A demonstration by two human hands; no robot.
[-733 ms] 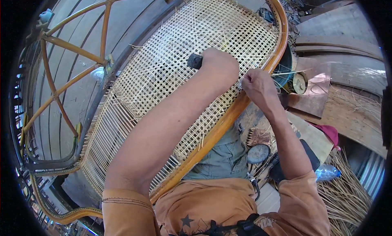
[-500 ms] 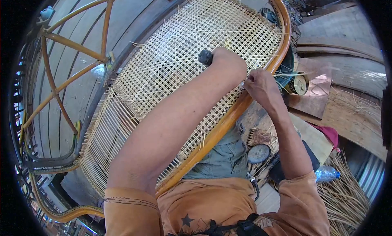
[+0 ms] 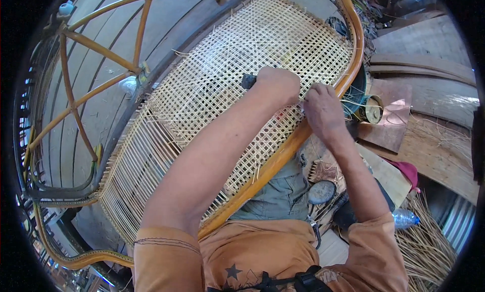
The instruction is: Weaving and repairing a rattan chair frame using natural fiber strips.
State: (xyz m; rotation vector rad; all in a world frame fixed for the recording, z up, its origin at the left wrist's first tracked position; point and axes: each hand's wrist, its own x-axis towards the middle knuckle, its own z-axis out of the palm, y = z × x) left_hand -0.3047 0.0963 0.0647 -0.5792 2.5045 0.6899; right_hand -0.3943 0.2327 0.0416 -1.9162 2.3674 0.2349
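Across and beyond the lap (image 3: 275, 197): cane panel (image 3: 227, 65) within a glossy curved frame (image 3: 283, 158). Closely woven through the upper and middle parts; at lower left, mainly parallel strands (image 3: 132, 173), apparently yet to be crossed; stray ends (image 3: 256, 174) untrimmed. Left hand (image 3: 279, 85) closed around a dark handle (image 3: 248, 81); right hand (image 3: 324, 108) beside the frame, fingers bunched, hold on any strand impossible to judge. On the orange shirt (image 3: 273, 241), a dark star (image 3: 233, 272); no legible writing.

Workshop, evidently for cane furniture. Signs around you: partly woven cane panel (image 3: 217, 90) before you, bordered by glossy wooden rail (image 3: 275, 163); second frame of bent poles (image 3: 103, 51) at your left; bundle of long strips (image 3: 434, 251) at lower right; loose boards (image 3: 422, 70), tin (image 3: 373, 113), scattered strands (image 3: 444, 128) also on your right.
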